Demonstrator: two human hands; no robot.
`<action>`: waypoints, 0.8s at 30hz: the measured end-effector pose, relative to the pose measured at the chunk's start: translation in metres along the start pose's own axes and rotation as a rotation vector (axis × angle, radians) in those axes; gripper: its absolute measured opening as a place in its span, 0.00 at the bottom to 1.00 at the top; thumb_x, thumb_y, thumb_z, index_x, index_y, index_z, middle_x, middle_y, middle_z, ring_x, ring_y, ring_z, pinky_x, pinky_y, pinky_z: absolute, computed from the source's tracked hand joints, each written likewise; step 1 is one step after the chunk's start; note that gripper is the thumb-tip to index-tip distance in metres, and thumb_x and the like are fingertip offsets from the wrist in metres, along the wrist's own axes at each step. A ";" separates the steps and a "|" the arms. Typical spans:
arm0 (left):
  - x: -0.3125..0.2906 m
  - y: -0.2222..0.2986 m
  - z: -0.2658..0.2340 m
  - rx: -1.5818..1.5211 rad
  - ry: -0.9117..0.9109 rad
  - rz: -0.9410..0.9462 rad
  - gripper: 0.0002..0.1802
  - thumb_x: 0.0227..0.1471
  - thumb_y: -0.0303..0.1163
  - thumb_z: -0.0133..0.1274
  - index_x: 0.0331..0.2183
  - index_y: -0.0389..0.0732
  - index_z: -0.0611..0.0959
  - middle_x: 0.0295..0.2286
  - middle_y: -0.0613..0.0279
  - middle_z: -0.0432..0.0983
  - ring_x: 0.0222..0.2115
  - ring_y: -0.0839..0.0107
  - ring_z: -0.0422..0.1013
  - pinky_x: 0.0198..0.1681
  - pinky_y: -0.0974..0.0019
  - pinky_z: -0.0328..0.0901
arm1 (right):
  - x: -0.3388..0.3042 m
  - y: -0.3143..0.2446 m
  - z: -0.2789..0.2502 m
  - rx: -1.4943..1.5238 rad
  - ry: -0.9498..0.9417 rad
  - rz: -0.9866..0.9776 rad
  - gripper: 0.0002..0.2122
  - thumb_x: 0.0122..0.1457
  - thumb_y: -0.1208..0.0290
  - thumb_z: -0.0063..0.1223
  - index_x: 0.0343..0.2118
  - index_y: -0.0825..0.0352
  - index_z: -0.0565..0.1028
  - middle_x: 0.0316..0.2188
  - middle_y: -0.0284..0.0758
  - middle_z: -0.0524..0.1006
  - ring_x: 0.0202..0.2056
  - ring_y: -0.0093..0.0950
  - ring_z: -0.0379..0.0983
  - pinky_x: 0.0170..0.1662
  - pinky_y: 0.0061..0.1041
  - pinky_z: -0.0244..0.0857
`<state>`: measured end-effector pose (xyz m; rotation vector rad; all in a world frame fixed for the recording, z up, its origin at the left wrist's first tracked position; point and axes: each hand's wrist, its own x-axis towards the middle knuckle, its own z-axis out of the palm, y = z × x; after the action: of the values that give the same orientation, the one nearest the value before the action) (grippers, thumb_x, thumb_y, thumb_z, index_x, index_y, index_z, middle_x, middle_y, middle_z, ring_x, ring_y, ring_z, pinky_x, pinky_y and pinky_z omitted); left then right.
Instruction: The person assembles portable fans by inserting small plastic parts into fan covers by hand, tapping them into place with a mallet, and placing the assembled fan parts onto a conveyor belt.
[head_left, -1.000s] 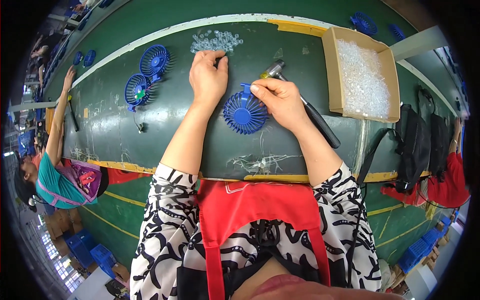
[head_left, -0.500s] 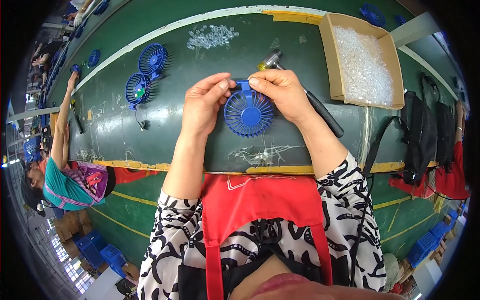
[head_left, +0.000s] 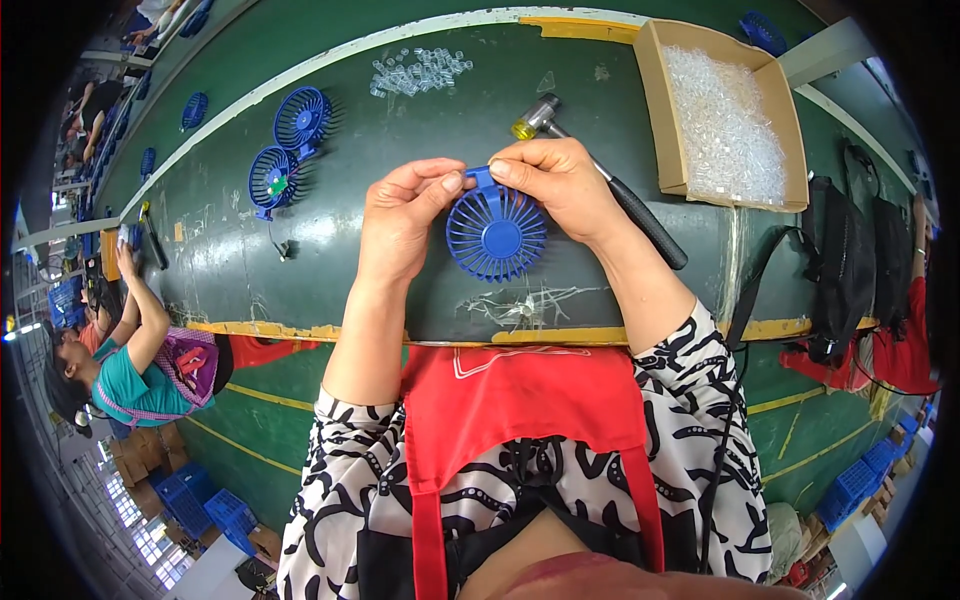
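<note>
A blue fan head with a round slatted cage hangs between my hands above the green table, its short neck pointing away from me. My right hand pinches the right end of that neck between thumb and forefinger. At the neck's left end, my left hand is closed with thumb and forefinger together; whatever lies between those fingertips is too small to make out. Just beyond and to the right lies a mallet with a black grip and a yellow-tipped head, partly behind my right hand.
A cardboard box full of small clear pieces stands at the far right. More clear pieces lie in a pile at the back. Two blue fan parts rest to the left. A co-worker sits at the far left; black bags hang right.
My left fingertips have come closer to the fan's neck, and the fan has shifted slightly. At the left, the co-worker's arm has drawn back from a blue fan toward the table edge.
</note>
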<state>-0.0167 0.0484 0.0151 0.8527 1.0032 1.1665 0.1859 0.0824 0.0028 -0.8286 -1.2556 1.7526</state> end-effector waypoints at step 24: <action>0.005 -0.010 0.022 0.053 0.183 -0.099 0.09 0.54 0.23 0.57 0.39 0.32 0.84 0.31 0.61 0.81 0.31 0.77 0.75 0.37 0.74 0.70 | 0.002 0.001 0.000 -0.210 0.053 -0.022 0.08 0.60 0.71 0.56 0.34 0.72 0.80 0.24 0.27 0.76 0.26 0.14 0.69 0.30 0.17 0.64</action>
<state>0.0077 0.0511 0.0125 0.7389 1.2169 1.1524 0.1851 0.0845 0.0021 -0.9710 -1.4244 1.5891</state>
